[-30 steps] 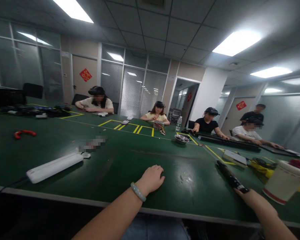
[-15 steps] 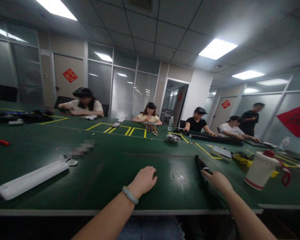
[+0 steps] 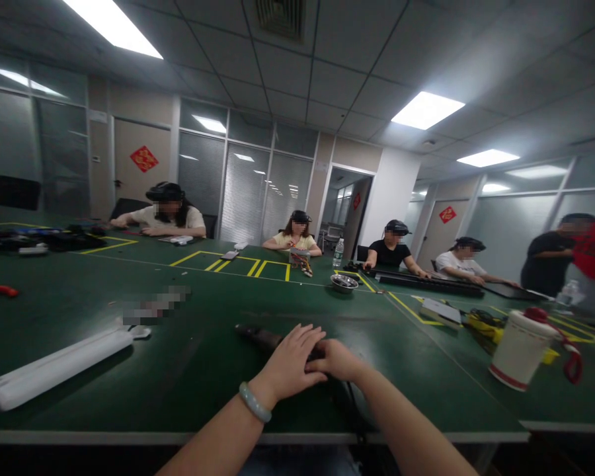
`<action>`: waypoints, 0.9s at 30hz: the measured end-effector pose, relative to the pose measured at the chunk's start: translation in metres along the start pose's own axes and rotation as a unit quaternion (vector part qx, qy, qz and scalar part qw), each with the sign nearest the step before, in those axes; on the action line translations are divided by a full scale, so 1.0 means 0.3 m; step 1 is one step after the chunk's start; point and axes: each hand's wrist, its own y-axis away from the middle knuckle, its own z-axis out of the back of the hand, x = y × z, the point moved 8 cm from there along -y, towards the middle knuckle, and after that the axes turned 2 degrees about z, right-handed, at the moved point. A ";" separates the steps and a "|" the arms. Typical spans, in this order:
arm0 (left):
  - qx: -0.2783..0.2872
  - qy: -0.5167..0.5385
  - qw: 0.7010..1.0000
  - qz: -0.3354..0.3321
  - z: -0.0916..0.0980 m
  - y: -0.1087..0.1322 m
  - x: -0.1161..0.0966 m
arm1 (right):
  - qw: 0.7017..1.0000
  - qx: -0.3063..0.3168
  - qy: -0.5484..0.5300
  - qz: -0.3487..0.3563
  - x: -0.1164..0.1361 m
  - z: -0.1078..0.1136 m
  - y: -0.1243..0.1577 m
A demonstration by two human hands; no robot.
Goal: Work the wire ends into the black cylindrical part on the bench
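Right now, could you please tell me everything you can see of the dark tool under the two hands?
The dark tool is long, slim and blackish, lying flat on the green table near its front edge. Its far end points left and away and shows free; the rest is hidden beneath the left hand and right hand, which both rest on it. A thin dark cord seems to trail from it over the table edge.

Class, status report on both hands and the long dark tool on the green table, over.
Left hand flat, fingers spread, over long dark rod-shaped tool. Right hand touching it, grip hidden. White red-banded cup far right, well apart.
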 end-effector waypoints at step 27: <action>0.057 -0.091 0.982 0.153 -0.029 0.017 0.139 | 0.974 0.008 0.224 -0.023 0.083 0.043 0.179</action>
